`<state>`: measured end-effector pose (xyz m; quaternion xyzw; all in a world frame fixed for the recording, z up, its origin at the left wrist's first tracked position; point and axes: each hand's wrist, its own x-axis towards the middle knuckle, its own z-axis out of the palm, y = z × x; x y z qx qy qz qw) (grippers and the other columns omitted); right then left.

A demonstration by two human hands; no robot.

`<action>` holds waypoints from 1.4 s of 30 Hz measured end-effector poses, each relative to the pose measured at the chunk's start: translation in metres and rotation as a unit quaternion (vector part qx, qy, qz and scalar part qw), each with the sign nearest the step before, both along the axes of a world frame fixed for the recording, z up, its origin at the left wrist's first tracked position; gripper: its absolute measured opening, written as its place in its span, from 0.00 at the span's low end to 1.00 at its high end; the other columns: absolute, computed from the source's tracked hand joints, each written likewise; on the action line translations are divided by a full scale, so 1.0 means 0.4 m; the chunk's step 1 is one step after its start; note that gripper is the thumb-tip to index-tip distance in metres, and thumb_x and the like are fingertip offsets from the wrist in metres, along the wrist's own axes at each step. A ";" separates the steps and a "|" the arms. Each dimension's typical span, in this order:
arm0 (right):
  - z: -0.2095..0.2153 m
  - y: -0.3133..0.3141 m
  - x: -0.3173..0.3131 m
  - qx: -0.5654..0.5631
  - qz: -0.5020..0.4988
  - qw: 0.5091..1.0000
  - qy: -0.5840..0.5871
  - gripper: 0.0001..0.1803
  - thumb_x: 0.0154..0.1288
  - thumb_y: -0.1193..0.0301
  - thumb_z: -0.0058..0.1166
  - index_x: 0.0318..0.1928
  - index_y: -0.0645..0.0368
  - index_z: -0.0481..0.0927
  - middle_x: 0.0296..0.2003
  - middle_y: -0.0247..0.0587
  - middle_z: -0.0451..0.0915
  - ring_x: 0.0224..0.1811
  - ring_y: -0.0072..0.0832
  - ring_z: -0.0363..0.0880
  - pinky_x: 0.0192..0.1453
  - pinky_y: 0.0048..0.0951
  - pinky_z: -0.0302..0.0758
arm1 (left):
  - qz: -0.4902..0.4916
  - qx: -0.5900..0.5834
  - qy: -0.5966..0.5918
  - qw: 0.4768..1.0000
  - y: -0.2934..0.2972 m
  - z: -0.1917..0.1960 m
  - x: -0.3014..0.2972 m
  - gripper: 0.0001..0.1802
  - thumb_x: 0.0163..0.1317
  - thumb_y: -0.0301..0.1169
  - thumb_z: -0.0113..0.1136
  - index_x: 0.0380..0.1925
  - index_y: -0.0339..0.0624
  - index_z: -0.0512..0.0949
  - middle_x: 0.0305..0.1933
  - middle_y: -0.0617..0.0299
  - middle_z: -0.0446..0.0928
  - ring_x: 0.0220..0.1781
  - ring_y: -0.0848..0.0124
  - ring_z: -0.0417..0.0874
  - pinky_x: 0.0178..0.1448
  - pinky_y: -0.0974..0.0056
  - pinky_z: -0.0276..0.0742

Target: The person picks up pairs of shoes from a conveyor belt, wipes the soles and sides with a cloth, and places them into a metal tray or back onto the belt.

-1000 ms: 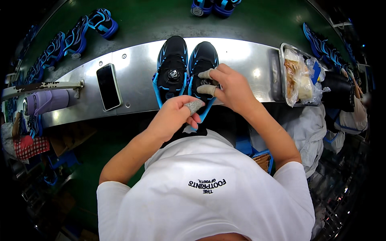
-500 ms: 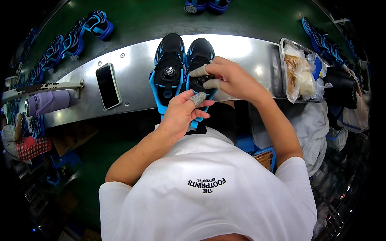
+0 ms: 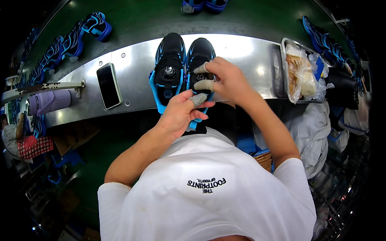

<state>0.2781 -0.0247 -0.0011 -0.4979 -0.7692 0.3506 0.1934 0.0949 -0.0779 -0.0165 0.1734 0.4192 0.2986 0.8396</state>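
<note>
Two black shoes with bright blue trim stand side by side, toes pointing away from me. The left shoe (image 3: 170, 46) has a round dial (image 3: 169, 71) on its tongue, and nothing touches it. At the collar of the right shoe (image 3: 200, 50), my left hand (image 3: 179, 112) is closed on the near edge, a grey wrap on one finger. My right hand (image 3: 229, 80) reaches in from the right, pale covers on its thumb and forefinger. Those two fingertips are bent around the right shoe's dial (image 3: 201, 77). Parts of that shoe's opening are hidden behind my fingers.
A phone (image 3: 108, 86) lies on the metal ledge (image 3: 134, 60), left of the shoes. Beyond it are a metal bar (image 3: 44, 87) and a lilac bottle (image 3: 52, 101). To the right sits a tray (image 3: 286, 72) of plastic-wrapped items. More shoes (image 3: 72, 40) line the green surface (image 3: 140, 18).
My right hand has shifted slightly left and turned, bringing its thumb and forefinger around the dial. My left hand and both shoes stay nearly where they were.
</note>
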 end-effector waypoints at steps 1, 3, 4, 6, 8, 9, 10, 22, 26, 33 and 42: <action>0.005 0.006 0.005 -0.005 0.023 0.999 0.040 0.19 0.50 0.63 0.68 0.45 0.48 0.86 0.30 0.40 0.70 0.35 0.35 0.73 0.40 0.33 0.73 | 0.005 0.010 -0.002 1.000 -0.001 0.000 0.000 0.16 0.70 0.24 0.45 0.54 0.31 0.71 0.53 0.48 0.77 0.53 0.66 0.83 0.39 0.70 0.84; -0.005 0.014 0.017 -0.023 0.038 0.998 0.051 0.19 0.50 0.63 0.69 0.45 0.48 0.86 0.30 0.40 0.70 0.35 0.36 0.73 0.40 0.33 0.73 | 0.006 0.001 0.006 1.000 -0.004 0.010 0.003 0.15 0.70 0.24 0.45 0.54 0.31 0.71 0.52 0.47 0.77 0.52 0.66 0.83 0.39 0.70 0.84; -0.009 0.017 0.021 -0.041 0.054 0.996 0.062 0.18 0.50 0.62 0.69 0.44 0.49 0.86 0.30 0.40 0.70 0.35 0.36 0.73 0.40 0.33 0.73 | 0.009 -0.008 0.013 1.000 -0.003 0.015 0.006 0.15 0.70 0.24 0.45 0.54 0.31 0.71 0.52 0.46 0.78 0.51 0.66 0.84 0.39 0.70 0.84; -0.012 -0.006 -0.001 -0.022 0.015 1.000 0.007 0.20 0.51 0.65 0.68 0.47 0.50 0.85 0.31 0.38 0.70 0.35 0.31 0.72 0.40 0.31 0.72 | 0.018 -0.016 0.016 1.000 -0.002 0.020 0.012 0.15 0.70 0.23 0.45 0.54 0.31 0.71 0.52 0.46 0.78 0.51 0.66 0.84 0.39 0.70 0.84; -0.011 -0.005 -0.005 -0.004 -0.023 0.999 -0.046 0.21 0.51 0.67 0.67 0.50 0.51 0.85 0.32 0.36 0.70 0.35 0.27 0.72 0.40 0.28 0.71 | 0.029 -0.024 0.020 0.999 0.001 0.019 0.013 0.15 0.70 0.23 0.45 0.54 0.31 0.71 0.52 0.46 0.78 0.50 0.66 0.84 0.39 0.70 0.84; -0.010 0.003 0.001 0.012 0.008 1.000 -0.011 0.21 0.51 0.68 0.68 0.49 0.51 0.85 0.32 0.36 0.70 0.34 0.28 0.72 0.39 0.28 0.72 | 0.028 -0.019 0.010 0.999 0.000 0.016 0.010 0.15 0.70 0.24 0.45 0.54 0.30 0.71 0.51 0.45 0.78 0.50 0.66 0.84 0.39 0.70 0.84; -0.009 0.010 0.008 0.027 0.039 0.999 0.025 0.21 0.51 0.68 0.68 0.49 0.51 0.85 0.31 0.37 0.71 0.34 0.29 0.73 0.39 0.28 0.72 | 0.027 -0.013 0.001 1.000 -0.002 0.013 0.007 0.15 0.70 0.24 0.45 0.53 0.30 0.71 0.51 0.45 0.78 0.50 0.66 0.84 0.38 0.70 0.84; -0.027 0.024 0.024 0.040 0.085 0.990 0.106 0.20 0.52 0.68 0.68 0.48 0.52 0.86 0.30 0.37 0.72 0.32 0.30 0.74 0.37 0.29 0.72 | 0.030 -0.029 -0.021 0.999 -0.003 -0.001 0.001 0.13 0.71 0.25 0.48 0.52 0.30 0.72 0.51 0.49 0.78 0.52 0.65 0.84 0.38 0.71 0.85; -0.018 -0.006 -0.003 0.003 0.030 0.998 0.061 0.15 0.51 0.65 0.69 0.40 0.54 0.85 0.29 0.41 0.75 0.31 0.38 0.77 0.35 0.36 0.74 | 0.047 -0.033 -0.018 0.998 -0.009 0.001 0.008 0.14 0.71 0.25 0.48 0.52 0.30 0.71 0.52 0.51 0.77 0.53 0.65 0.83 0.38 0.71 0.84; -0.032 0.004 0.001 0.151 0.038 0.984 0.085 0.15 0.52 0.66 0.68 0.41 0.55 0.85 0.34 0.41 0.74 0.35 0.36 0.77 0.38 0.34 0.75 | 0.041 -0.033 -0.034 0.998 -0.008 -0.003 0.002 0.14 0.71 0.25 0.48 0.53 0.30 0.71 0.53 0.52 0.77 0.55 0.63 0.82 0.40 0.70 0.84; -0.004 -0.005 -0.012 -0.029 -0.015 0.998 0.049 0.17 0.56 0.70 0.66 0.48 0.51 0.85 0.34 0.34 0.74 0.33 0.24 0.73 0.39 0.27 0.73 | -0.364 0.132 0.182 0.904 0.061 0.146 -0.097 0.14 0.66 0.33 0.60 0.48 0.38 0.81 0.42 0.52 0.81 0.32 0.71 0.83 0.29 0.71 0.76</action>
